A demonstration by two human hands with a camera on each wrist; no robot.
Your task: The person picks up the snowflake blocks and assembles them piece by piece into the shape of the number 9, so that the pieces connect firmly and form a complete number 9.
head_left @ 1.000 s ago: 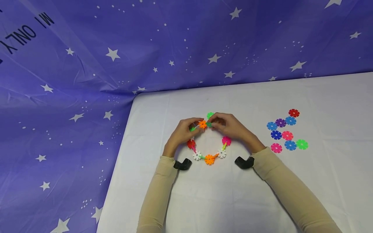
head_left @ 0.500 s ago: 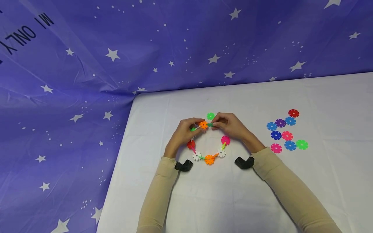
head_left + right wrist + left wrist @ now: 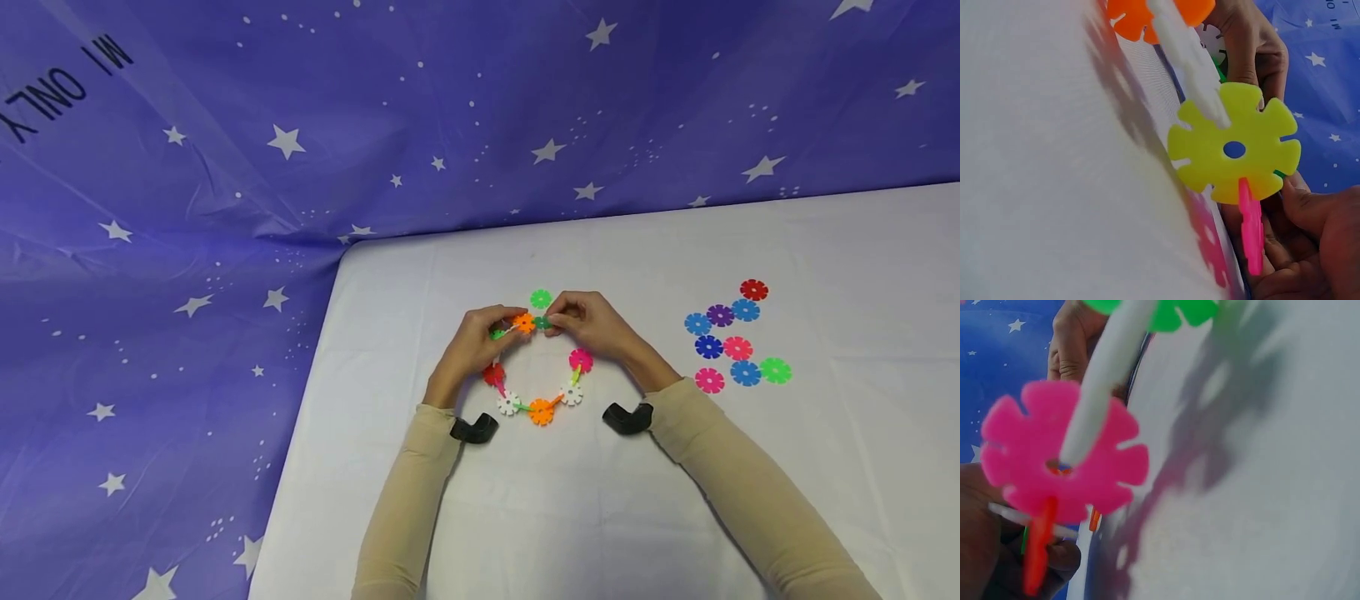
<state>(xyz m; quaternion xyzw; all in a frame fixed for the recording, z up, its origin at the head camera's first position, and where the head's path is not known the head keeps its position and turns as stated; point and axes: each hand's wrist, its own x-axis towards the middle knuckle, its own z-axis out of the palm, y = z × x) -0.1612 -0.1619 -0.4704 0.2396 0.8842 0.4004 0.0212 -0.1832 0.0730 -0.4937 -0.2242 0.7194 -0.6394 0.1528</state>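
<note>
A chain of slotted plastic flower discs curves in a near ring on the table, with an orange disc (image 3: 542, 412) at its near side. My left hand (image 3: 474, 340) pinches another orange disc (image 3: 524, 323) at the chain's far left end. Between thumb and forefinger, my right hand (image 3: 596, 325) holds a dark green disc (image 3: 542, 322) right against that orange one. The chain's other end, a pink disc (image 3: 581, 360), lies below the right hand. A yellow disc (image 3: 1234, 144) stands close up in the right wrist view, a magenta disc (image 3: 1063, 450) in the left wrist view.
A loose light green disc (image 3: 541, 298) lies just beyond the hands. Several loose discs, among them a red one (image 3: 753, 290) and a dark blue one (image 3: 708, 347), lie to the right on the white-covered table (image 3: 525, 517). A purple star-printed curtain (image 3: 480, 125) hangs behind.
The right hand has drawn slightly right, showing more of the dark green disc beside the orange one. The light green disc behind is now fully uncovered. The left hand has barely shifted.
</note>
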